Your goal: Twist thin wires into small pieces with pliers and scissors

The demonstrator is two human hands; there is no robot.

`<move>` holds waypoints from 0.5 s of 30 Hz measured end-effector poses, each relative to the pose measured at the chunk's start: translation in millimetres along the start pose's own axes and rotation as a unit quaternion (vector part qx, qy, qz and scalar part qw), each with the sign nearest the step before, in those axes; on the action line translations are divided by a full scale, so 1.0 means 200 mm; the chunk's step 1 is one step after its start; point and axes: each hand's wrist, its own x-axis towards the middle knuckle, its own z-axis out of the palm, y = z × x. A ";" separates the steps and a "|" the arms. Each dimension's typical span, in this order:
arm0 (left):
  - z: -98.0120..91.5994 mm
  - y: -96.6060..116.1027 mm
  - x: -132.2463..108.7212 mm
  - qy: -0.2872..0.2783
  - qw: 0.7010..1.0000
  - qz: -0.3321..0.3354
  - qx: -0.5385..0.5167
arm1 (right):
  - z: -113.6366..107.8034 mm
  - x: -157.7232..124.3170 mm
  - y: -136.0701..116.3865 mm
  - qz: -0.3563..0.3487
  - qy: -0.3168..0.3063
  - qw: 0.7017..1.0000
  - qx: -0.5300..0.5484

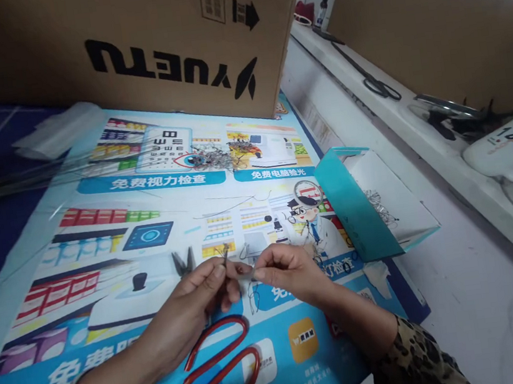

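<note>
My left hand (210, 286) is closed in a pinch, with the ends of a thin dark wire (225, 254) sticking up between thumb and forefinger. Close beside it, my right hand (293, 270) pinches a thin, pale piece whose kind I cannot make out. The fingertips of both hands nearly meet over the printed sheet (154, 275). Just behind my left hand show the dark jaws of a small tool (184, 262); its handles are hidden. Large red-handled scissors (223, 366) lie in front of my hands.
A teal box (359, 216) holding tangled thin wire stands at right. A wire pile (217, 157) and a round coil (308, 193) lie on the sheet. A big cardboard box (158, 16) blocks the back. On the right ledge are black scissors (382, 87) and a white mug (510, 146).
</note>
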 end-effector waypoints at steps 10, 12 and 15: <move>0.00 0.00 -0.01 -0.024 0.999 0.018 0.018 | 0.06 -0.01 0.01 0.059 -0.028 0.996 0.068; 0.00 0.00 0.00 -0.043 0.998 0.022 0.040 | 0.06 -0.01 0.02 0.039 -0.017 0.998 0.050; 0.00 0.00 0.00 -0.046 0.997 0.022 0.058 | 0.06 -0.02 0.03 0.009 -0.009 1.000 -0.004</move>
